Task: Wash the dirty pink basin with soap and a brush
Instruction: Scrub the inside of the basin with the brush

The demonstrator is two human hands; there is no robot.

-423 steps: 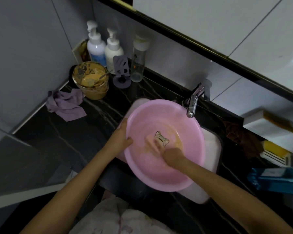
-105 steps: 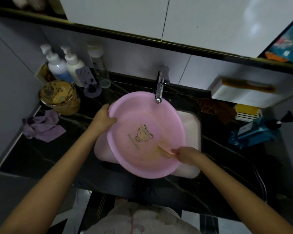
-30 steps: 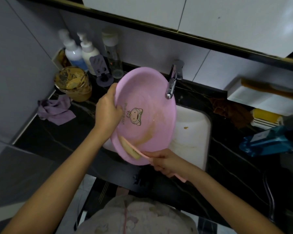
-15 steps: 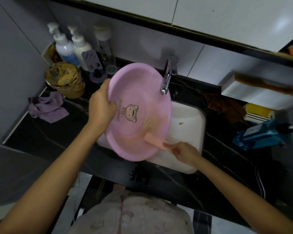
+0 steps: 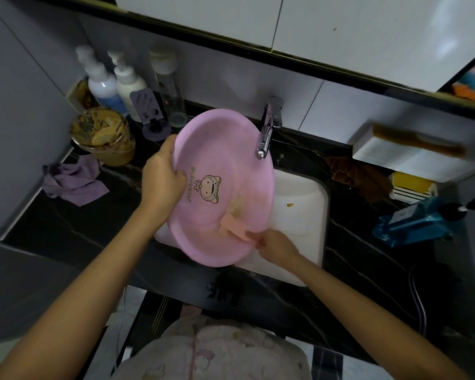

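The pink basin (image 5: 225, 149) is tilted up on its edge over the white sink (image 5: 302, 196), its inside with a cartoon print facing right. My left hand (image 5: 162, 174) grips its left rim. My right hand (image 5: 274, 244) holds a pink brush (image 5: 232, 226) whose head presses on the basin's lower inner wall, just below a yellowish smear of dirt (image 5: 236, 207). The brush handle is partly hidden in my fingers.
A chrome tap (image 5: 266, 133) overhangs the basin's upper rim. Two pump bottles (image 5: 113, 83), a clear bottle, a dirty jar (image 5: 104, 135) and a purple cloth (image 5: 72, 179) sit at left. A brown cloth (image 5: 359, 176), a white box and a blue bottle (image 5: 420, 220) lie at right.
The basin was flat over the sink and now stands tilted on edge. In the last half second the brush has slid a little lower along the inner wall.
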